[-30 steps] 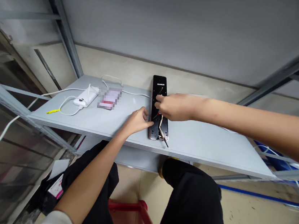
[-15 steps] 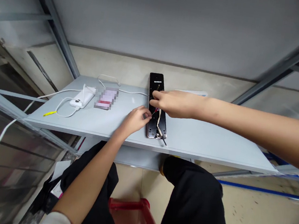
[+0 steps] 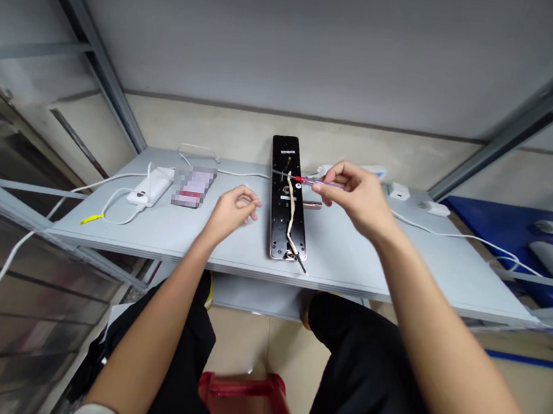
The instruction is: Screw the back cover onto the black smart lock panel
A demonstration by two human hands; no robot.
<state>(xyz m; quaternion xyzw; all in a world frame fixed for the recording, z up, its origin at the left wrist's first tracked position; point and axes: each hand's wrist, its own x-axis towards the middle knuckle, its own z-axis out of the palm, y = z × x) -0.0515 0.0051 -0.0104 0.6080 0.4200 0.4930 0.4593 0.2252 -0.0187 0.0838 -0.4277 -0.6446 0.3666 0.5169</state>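
A long black door lock panel (image 3: 278, 224) lies on the grey shelf, pointing away from me. A pale taped cable (image 3: 291, 217) runs along it to a dark end past its near edge, and a metal lever (image 3: 312, 205) sticks out on its right. My right hand (image 3: 353, 193) pinches a screwdriver (image 3: 310, 181) with a red and clear handle, held nearly level, its shaft over the upper part of the panel. Left of the panel and apart from it, my left hand (image 3: 236, 210) has curled fingers, thumb against fingertips; anything between them is too small to make out.
On the left of the shelf (image 3: 350, 263) are a white power strip (image 3: 155, 185) with cables and a blurred-out phone (image 3: 194, 187). White plugs (image 3: 399, 191) and a cable lie on the right. Metal posts frame the shelf; a red stool (image 3: 254, 387) stands below.
My right hand has moved right and lifted the screwdriver from upright work on the panel to a level hold. The left hand has drawn away leftward from the panel.
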